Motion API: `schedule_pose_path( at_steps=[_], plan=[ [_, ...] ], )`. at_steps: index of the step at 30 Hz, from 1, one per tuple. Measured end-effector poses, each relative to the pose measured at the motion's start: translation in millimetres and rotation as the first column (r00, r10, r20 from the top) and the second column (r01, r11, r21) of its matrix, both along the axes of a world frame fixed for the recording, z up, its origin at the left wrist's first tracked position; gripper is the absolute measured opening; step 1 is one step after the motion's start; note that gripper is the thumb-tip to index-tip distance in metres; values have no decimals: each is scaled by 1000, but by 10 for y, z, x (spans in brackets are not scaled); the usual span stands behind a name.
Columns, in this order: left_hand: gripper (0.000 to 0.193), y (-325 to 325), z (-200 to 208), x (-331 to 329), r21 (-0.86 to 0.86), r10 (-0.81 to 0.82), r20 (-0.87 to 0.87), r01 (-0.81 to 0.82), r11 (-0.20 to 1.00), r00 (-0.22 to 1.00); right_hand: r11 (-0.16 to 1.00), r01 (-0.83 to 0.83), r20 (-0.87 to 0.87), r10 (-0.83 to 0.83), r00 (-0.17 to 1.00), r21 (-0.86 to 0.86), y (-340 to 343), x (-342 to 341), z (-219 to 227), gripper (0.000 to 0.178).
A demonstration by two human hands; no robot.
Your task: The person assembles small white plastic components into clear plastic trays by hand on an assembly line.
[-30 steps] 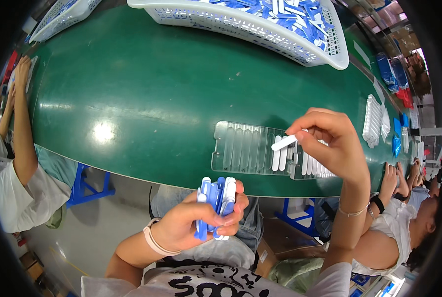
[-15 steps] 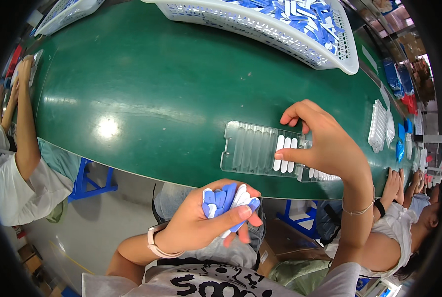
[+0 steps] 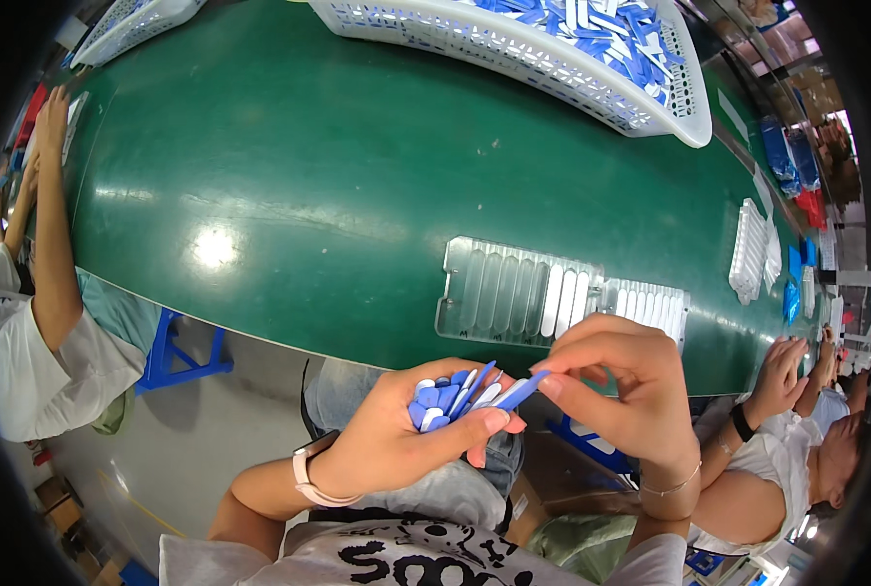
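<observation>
1. Left hand [image 3: 387, 444]: curled round a loose bundle of slim, round-ended blue and white strips [image 3: 440, 398], thumb across it. Bundle is fanned, ends at mixed angles.
2. Right hand [image 3: 631, 391]: narrow pinch, thumb and forefinger on the tip of one flat blue strip [image 3: 525, 391]. Its other end sits at the bundle's right side.
3. Just beyond my hands: clear plastic slotted tray [image 3: 477, 290], two hinged halves, lying flat. Left half has three white round-ended strips [image 3: 566, 301] in its right-hand slots; slots left of those are bare. Right half holds a row of white strips too, lower edge partly behind my right hand.
4. Under the tray: green tabletop [image 3: 289, 156].
5. Far side: white perforated plastic basket [image 3: 592, 90], heaped with blue and white pieces [image 3: 616, 37]. Second white basket [image 3: 128, 39], far left corner.
</observation>
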State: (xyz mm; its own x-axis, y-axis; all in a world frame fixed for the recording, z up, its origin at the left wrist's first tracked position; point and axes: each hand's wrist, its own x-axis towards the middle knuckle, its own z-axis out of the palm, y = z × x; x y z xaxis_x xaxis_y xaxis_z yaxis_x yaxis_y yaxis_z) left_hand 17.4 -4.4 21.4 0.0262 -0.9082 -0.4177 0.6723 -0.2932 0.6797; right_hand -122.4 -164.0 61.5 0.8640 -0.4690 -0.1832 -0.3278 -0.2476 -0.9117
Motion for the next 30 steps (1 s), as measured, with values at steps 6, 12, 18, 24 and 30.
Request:
schedule_pose_path(
  at_steps=[6, 12, 18, 24, 30],
  plan=[
    [23, -46, -7, -18, 75, 47, 33, -50, 996, 998, 581, 298, 357, -13, 934, -757, -180, -6, -219, 16],
    [24, -11, -45, 3, 36, 118, 2, -118, 992, 993, 298, -23, 18, 133, 991, -954, 110, -24, -424, 23],
    [21, -4, -48, 32, 50, 49, -3, -49, 998, 999, 251, -100, -105, -10, 994, -963, 234, 39, -198, 33],
    [16, -6, -46, 78, 13, -26, -56, 27, 1000, 998, 917, -6, 205, 95, 974, -399, 187, -22, -186, 31],
    [17, 4, -78, 62, 18, -113, -151, 117, 993, 982, 902, 158, 55, -196, 979, 401, 256, -5, -197, 20]
  ],
)
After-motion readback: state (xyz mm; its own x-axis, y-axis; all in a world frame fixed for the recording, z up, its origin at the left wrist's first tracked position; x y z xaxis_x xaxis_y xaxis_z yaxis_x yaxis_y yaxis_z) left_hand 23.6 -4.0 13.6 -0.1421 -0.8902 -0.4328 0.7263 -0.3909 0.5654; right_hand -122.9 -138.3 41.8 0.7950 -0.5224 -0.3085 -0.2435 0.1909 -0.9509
